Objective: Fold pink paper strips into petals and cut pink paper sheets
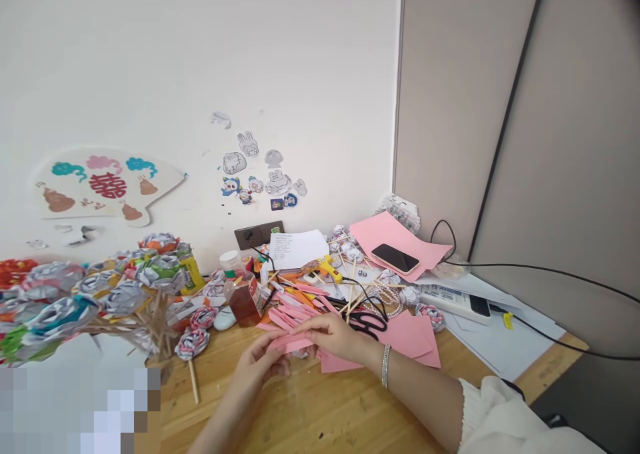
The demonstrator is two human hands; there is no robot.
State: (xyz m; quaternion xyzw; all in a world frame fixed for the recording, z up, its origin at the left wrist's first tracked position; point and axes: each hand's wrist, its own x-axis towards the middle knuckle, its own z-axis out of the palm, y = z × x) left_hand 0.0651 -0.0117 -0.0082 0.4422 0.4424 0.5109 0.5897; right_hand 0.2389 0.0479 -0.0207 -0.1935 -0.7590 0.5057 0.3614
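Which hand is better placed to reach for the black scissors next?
Probably the right hand: it lies nearer the black scissors than the left hand does. Both hold a pink paper strip, though.

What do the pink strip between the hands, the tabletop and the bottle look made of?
Pink strip: probably matte paper; it looks thin and flat-coloured.
Tabletop: likely wood, perhaps laminate, with a slight sheen; grain shows.
Bottle: glossy and see-through; plastic or glass, I can't tell which.
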